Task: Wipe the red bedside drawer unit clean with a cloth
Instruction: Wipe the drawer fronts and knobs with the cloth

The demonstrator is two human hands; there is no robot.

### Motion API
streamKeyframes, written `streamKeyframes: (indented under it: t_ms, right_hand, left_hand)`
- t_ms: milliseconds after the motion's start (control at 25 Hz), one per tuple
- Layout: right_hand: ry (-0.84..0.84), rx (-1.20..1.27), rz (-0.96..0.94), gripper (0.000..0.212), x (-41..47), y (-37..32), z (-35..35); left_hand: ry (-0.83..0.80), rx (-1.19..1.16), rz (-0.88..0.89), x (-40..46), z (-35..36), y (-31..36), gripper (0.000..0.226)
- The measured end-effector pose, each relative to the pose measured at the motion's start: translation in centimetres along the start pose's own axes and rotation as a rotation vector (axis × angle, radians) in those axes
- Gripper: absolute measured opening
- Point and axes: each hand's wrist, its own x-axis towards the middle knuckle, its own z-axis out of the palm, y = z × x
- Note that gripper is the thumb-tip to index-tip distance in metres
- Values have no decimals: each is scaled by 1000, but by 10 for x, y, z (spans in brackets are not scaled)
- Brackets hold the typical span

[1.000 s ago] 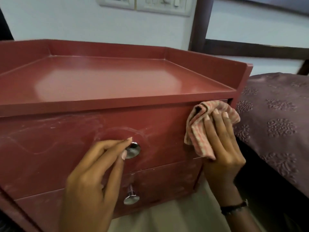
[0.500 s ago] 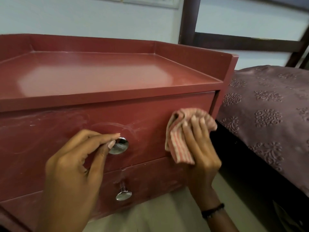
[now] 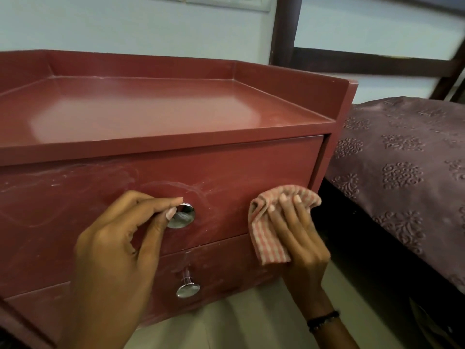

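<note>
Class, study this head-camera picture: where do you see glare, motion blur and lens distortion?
Head view: soft glare pools on the drawer unit's top, and the upper knob mirrors the room. The dark bed frame at upper right smears with motion blur. Wide-angle distortion bows the unit's front edge. The hands and the cloth stay fairly sharp.

A single wide-angle view is given, taken from the person's head and aimed forward and down. The glossy red two-drawer bedside unit (image 3: 161,117) is seen from close by, from above and slightly to the left of its front, so that its rimmed top and drawer fronts are both shown. The left hand (image 3: 120,248) and right hand (image 3: 299,235) are framed low in the foreground. The pale wall (image 3: 125,23) is taken in above, the purple embossed bedspread (image 3: 402,172) at the right edge
</note>
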Motion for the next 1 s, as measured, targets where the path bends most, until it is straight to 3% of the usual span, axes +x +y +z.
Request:
streamKeyframes:
  t_ms: [200, 320, 480, 560, 640, 880, 1000]
  right_hand:
    - [304, -21, 201, 42, 65, -37, 22]
    - [240, 13, 48, 39, 53, -44, 28]
    - [-60, -78, -347, 35, -3, -23, 23]
    - [-134, -114, -443, 38, -12, -14, 20]
    - [-76, -119, -442, 35, 2, -12, 16]
    - [261, 21, -153, 31, 76, -52, 27]
    - [182, -37, -315, 32, 53, -49, 32]
  left_hand:
    - [-11, 18, -24, 0, -1, 1, 15]
    - [-5, 10, -30, -1, 0, 0, 12]
    - [-9, -6, -28, -1, 0, 0, 13]
    - [-17, -1, -30, -1, -1, 1, 14]
    - [-21, 2, -26, 0, -1, 1, 16]
    - [-13, -2, -16, 0, -1, 0, 18]
    - [-4, 6, -10, 0, 1, -1, 17]
